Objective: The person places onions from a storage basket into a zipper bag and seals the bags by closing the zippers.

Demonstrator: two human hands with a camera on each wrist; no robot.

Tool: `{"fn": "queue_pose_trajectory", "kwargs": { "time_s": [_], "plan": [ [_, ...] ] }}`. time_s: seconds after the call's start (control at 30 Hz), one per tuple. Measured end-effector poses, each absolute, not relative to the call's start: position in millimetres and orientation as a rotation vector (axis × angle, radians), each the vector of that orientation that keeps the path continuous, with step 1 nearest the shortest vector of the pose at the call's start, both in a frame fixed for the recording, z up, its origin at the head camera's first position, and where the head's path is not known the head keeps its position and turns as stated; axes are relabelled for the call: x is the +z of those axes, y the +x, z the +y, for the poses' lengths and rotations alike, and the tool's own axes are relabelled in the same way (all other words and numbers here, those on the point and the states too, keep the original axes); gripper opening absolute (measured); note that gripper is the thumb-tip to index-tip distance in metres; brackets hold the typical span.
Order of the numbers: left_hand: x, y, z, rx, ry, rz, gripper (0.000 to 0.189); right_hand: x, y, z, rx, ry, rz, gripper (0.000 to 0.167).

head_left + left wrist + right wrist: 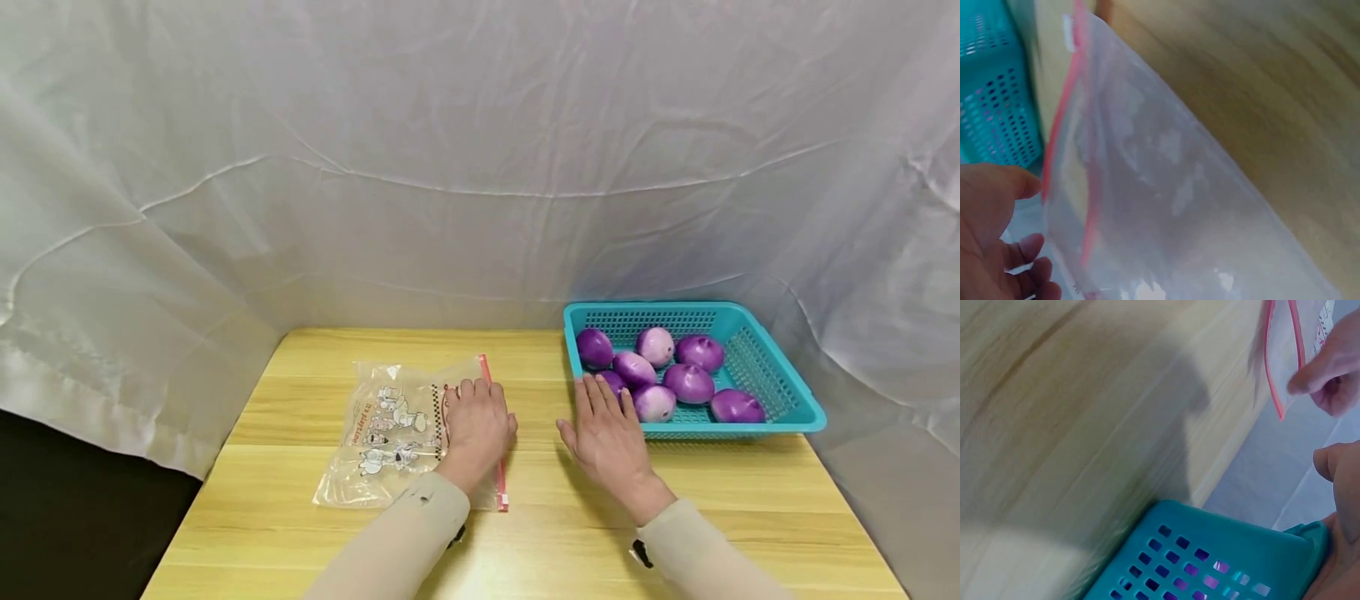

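A clear zip bag (345,471) with printed cartoon animals lies flat on the wooden table, its red zip edge (502,492) on the right. Over that edge is my left hand (474,429); in the left wrist view its thumb and loosely bent fingers (1032,244) stand apart beside the bag's mouth. My right hand (613,446) has its fingers straight, and they lie over the front left rim of a turquoise basket (810,417). Several purple onions (688,383) are in the basket. One onion (613,381) is partly hidden behind the right fingertips.
The wooden table (300,533) ends at a grey cloth (450,242) hung behind and at both sides. The basket stands at the table's back right. A strip of table separates it from the bag.
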State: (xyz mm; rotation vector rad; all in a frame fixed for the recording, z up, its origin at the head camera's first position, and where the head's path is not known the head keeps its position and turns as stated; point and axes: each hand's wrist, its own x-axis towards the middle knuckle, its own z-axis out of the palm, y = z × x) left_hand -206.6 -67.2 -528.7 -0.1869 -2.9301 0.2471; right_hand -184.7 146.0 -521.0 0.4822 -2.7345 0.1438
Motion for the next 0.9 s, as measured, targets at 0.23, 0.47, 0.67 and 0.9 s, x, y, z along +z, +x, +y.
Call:
{"fn": "queue_pose_trajectory", "kwargs": {
  "time_s": [0.23, 0.47, 0.67, 0.9],
  "plan": [
    [-534, -215, -63, 0.351, -0.149, -2.999, 0.046, -525, -185, 143, 0.137, 0.484, -2.684, 0.071],
    [-526, -216, -66, 0.368, -0.125, -3.04, 0.034, -527, -184, 138, 0.135, 0.468, -2.676, 0.074],
    [-506, -211, -74, 0.263, -0.122, -2.98, 0.029, -525, -184, 131, 0.143, 0.484, -2.637, 0.073],
    [-466, -197, -81, 0.1, -0.112, -2.748, 0.024, -514, -188, 114, 0.278, 0.541, -2.522, 0.062]
  ]
}}
